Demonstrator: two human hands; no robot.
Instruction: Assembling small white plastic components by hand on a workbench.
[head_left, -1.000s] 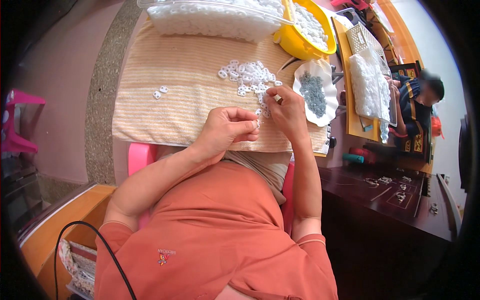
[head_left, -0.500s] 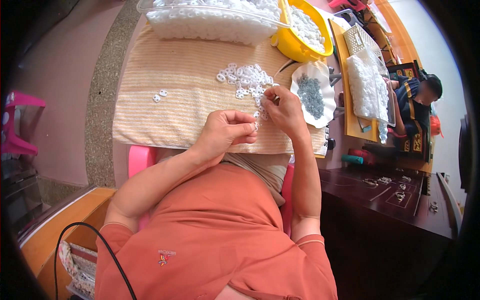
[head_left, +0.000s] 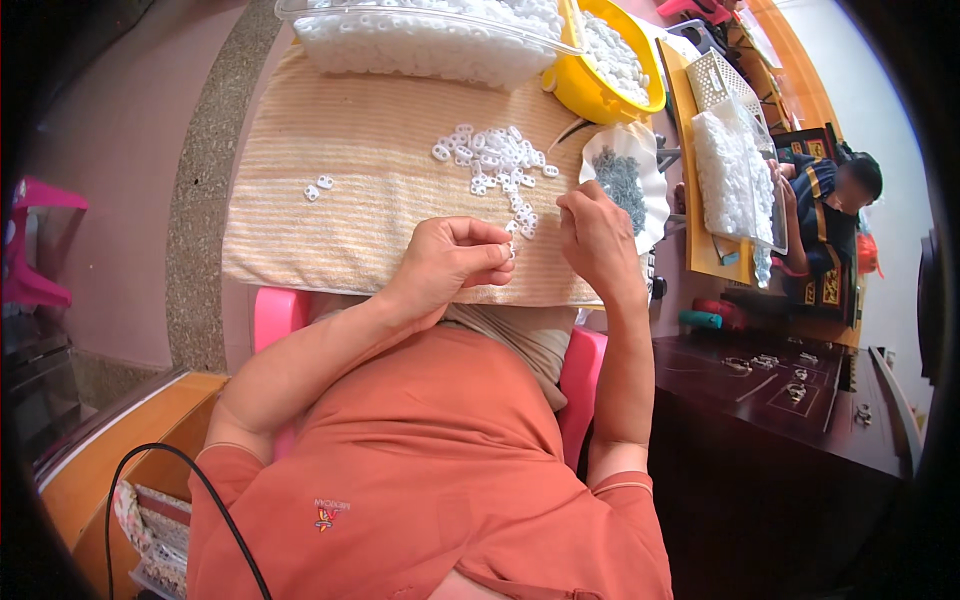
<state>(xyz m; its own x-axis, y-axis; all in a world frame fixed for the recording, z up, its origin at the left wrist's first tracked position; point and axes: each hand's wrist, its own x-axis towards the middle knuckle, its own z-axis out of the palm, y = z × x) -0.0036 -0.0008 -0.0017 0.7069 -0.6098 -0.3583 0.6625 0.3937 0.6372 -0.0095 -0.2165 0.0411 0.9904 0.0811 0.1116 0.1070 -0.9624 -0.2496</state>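
My left hand (head_left: 455, 262) is closed in a pinch on a small white plastic piece (head_left: 513, 250), mostly hidden by the fingertips. To its right, my right hand (head_left: 600, 240) hovers by the near-left edge of a white scalloped dish (head_left: 654, 165). Its thumb and forefinger are drawn together; whatever they may hold is too small to make out. Small dark grey metallic-looking parts (head_left: 622, 185) lie in that dish. Beyond both hands is a loose pile of white two-holed plastic pieces (head_left: 490, 152), trailing toward my left fingertips.
A striped towel (head_left: 350, 120) covers the table. A few white pieces (head_left: 318, 187) lie apart at left. At the back stand a clear bin (head_left: 430, 50) and a yellow basin (head_left: 580, 100), both full of white pieces. At far right, another person (head_left: 825, 205) sits by a white-filled tray (head_left: 735, 180).
My right hand has moved right, away from the white pile toward the dish. The left hand keeps its pinch in nearly the same place.
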